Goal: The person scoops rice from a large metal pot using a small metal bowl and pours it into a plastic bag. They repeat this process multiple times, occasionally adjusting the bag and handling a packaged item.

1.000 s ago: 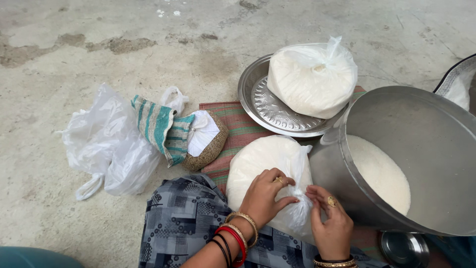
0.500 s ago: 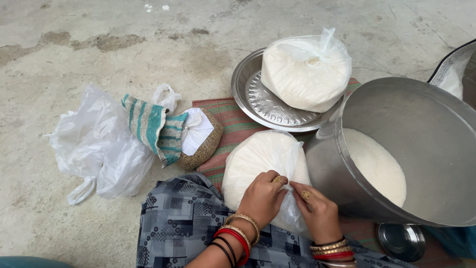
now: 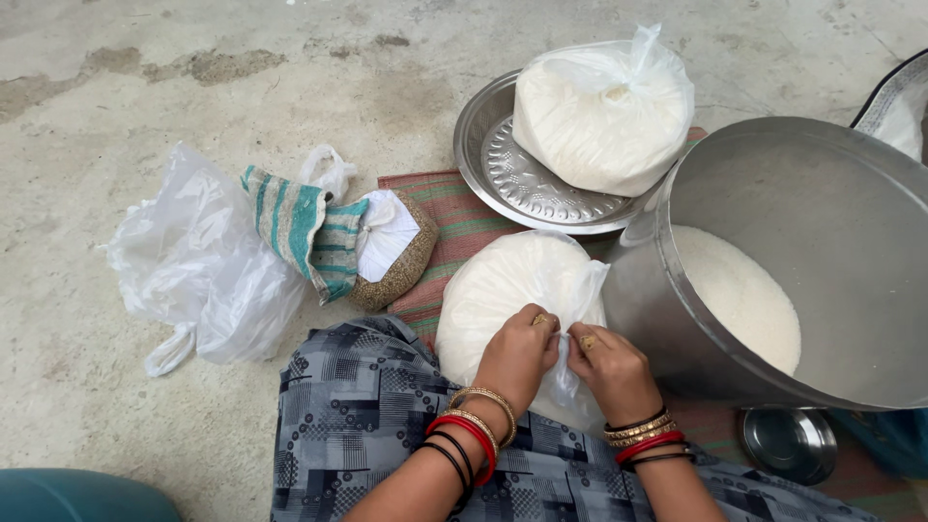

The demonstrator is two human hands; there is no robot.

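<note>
A clear plastic bag full of white rice (image 3: 503, 290) lies on a striped mat (image 3: 447, 224) in front of me. My left hand (image 3: 519, 354) and my right hand (image 3: 607, 365) meet at the bag's loose mouth, both pinching the gathered plastic, knuckles almost touching. A second filled and tied rice bag (image 3: 599, 106) rests on an embossed steel plate (image 3: 512, 179) further back. To the right, a large tilted steel pot (image 3: 831, 222) holds loose white rice (image 3: 739, 295).
Empty crumpled plastic bags (image 3: 198, 266) lie on the concrete floor at left, beside a teal striped cloth (image 3: 304, 232) and a woven basket with white cloth (image 3: 396, 253). A small steel bowl (image 3: 788, 443) sits under the pot. My patterned garment (image 3: 358, 416) covers my lap.
My right hand moved left to meet my left hand, and both closed tighter on the bag's mouth. The view shifted slightly downward.
</note>
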